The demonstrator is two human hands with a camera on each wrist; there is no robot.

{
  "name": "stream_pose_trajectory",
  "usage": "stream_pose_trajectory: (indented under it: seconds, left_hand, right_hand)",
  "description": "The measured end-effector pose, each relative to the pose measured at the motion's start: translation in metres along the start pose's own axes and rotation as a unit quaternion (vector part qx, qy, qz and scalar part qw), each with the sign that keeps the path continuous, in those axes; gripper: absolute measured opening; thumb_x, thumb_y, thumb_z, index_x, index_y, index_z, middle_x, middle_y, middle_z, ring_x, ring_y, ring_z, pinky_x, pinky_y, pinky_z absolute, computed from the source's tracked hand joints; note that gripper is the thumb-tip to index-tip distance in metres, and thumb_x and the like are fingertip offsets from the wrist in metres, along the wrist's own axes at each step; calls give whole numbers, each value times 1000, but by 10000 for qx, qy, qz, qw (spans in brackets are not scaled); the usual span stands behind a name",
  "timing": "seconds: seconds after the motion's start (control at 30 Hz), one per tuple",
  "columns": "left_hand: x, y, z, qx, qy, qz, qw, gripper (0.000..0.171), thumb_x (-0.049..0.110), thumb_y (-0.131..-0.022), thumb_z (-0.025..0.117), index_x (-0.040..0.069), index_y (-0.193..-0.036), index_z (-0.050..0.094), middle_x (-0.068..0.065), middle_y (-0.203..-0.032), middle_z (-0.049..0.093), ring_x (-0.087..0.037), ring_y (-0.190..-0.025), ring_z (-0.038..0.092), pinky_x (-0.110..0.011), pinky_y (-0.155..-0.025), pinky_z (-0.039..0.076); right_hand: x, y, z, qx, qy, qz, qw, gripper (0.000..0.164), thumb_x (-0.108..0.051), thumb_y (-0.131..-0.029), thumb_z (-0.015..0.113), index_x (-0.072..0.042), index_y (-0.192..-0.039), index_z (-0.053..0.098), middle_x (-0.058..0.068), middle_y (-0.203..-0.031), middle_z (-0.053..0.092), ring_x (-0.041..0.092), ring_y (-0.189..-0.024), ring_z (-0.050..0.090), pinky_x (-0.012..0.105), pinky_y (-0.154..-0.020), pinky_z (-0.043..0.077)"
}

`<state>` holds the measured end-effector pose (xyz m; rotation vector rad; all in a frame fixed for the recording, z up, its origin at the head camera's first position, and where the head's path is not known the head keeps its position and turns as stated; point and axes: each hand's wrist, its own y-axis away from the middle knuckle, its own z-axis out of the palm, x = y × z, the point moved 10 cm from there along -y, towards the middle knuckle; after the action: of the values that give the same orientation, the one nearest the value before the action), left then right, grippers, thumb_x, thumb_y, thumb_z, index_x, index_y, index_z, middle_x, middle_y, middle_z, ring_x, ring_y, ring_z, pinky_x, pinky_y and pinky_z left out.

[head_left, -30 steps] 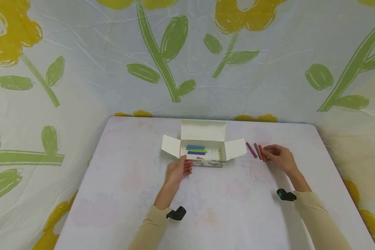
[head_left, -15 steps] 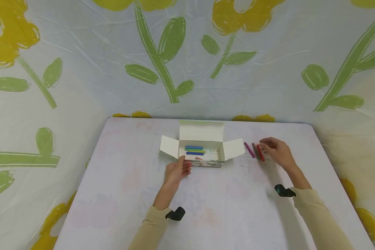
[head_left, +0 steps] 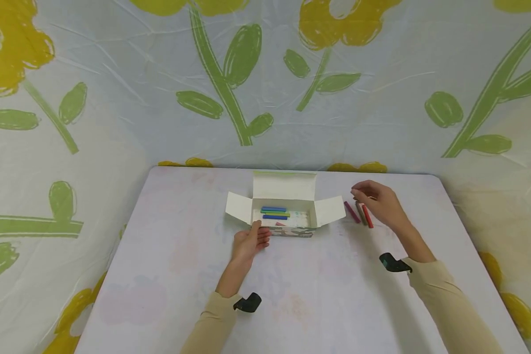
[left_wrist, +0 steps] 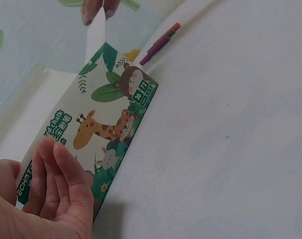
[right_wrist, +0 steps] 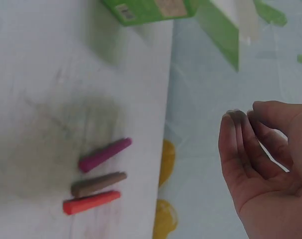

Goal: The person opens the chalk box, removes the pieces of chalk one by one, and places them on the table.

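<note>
A printed cardboard chalk box point(head_left: 294, 232) lies with its flaps spread and its mouth up, and several blue, green and yellow chalks point(head_left: 276, 216) rest inside. My left hand point(head_left: 250, 243) grips its near wall, thumb over the rim and fingers along the printed front point(left_wrist: 98, 134). To the right of the box, a purple chalk point(head_left: 351, 212), a brown chalk point(head_left: 361, 214) and a red chalk point(head_left: 368, 216) lie side by side. Above them hovers my right hand point(head_left: 380, 201), its fingers loosely bent towards the thumb point(right_wrist: 273, 112); nothing shows between them.
The pale table point(head_left: 318, 305) has faint coloured smudges. A flower-patterned cloth point(head_left: 358, 123) hangs behind it and at the sides. The right box flap point(head_left: 330, 211) sticks out towards the loose chalks.
My right hand has let go of the red chalk, risen and moved left and farther back, over the loose chalks. My left hand keeps its hold on the box.
</note>
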<state>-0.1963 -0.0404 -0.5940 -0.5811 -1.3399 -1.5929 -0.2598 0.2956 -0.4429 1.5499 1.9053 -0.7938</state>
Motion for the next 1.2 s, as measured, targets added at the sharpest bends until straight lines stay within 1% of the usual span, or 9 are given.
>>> stream_pose_trajectory:
  seconds: [0.23,0.27,0.47,0.5,0.57,0.67,0.83,1.0,1.2]
  left_hand:
    - [2,0,-2,26,9,-17,10000,41,29,-105,59,-11,-101,70,-8,-83,73,-10,-69,65,-25,-69,60]
    - [2,0,-2,28,20,-24,10000,41,29,-105,59,-11,-101,70,-8,-83,73,-10,-69,65,-24,-69,60]
    - [1,-1,0,-60,154,-63,9998,40,28,-105,59,-10,-101,70,-7,-83,73,-10,-70,66,-23,-69,59]
    - [1,-2,0,-83,180,-80,9998,40,28,-105,59,-10,-100,70,-7,-84,73,-10,-70,66,-23,-69,59]
    - [0,-2,1,-102,209,-127,9996,39,28,-105,59,-9,-100,71,-7,-84,74,-11,-71,66,-23,-69,59]
    - [0,-2,2,-122,214,-189,9995,38,28,-105,58,-8,-100,71,-8,-85,73,-11,-72,66,-23,-69,59]
    - [1,-4,3,-146,195,-191,9995,39,29,-104,60,-9,-100,71,-7,-84,74,-11,-71,65,-22,-68,59]
    - [1,-6,3,-182,133,-140,9996,41,29,-104,60,-11,-103,71,-7,-84,74,-10,-70,65,-22,-68,58]
    - [1,-8,2,-177,113,-125,9997,41,28,-104,59,-12,-103,71,-7,-84,74,-9,-69,65,-22,-67,58]
  right_hand:
    - [-33,-11,22,-297,-221,-209,9991,28,-18,-104,63,2,-124,66,21,-116,70,36,-105,68,4,-82,46]
    - [-36,-12,26,-350,-277,-225,9987,27,-18,-104,64,1,-123,66,20,-116,70,35,-104,68,5,-78,47]
    - [-51,-21,55,-583,-565,-495,9955,22,-16,-102,67,-1,-118,68,16,-108,72,27,-95,69,12,-76,52]
    - [-54,-22,60,-616,-596,-548,9948,21,-15,-101,67,-1,-117,69,15,-107,72,27,-94,68,12,-82,52]
    - [-60,-24,71,-712,-612,-653,9934,21,-14,-101,68,0,-117,69,14,-106,72,26,-94,68,16,-84,54]
    - [-67,-25,90,-946,-595,-751,9909,21,-12,-100,68,1,-117,69,13,-107,72,27,-98,67,28,-92,57]
    - [-74,-28,125,-1488,-590,-893,9831,24,-7,-99,69,5,-119,68,14,-110,71,28,-101,66,46,-96,57]
    - [-78,-32,153,-1949,-570,-1060,9734,26,-4,-96,71,7,-118,67,17,-108,71,28,-98,66,47,-94,58]
    - [-82,-34,177,-2458,-483,-1220,9604,26,-2,-95,72,10,-116,65,18,-106,71,29,-98,68,46,-90,58]
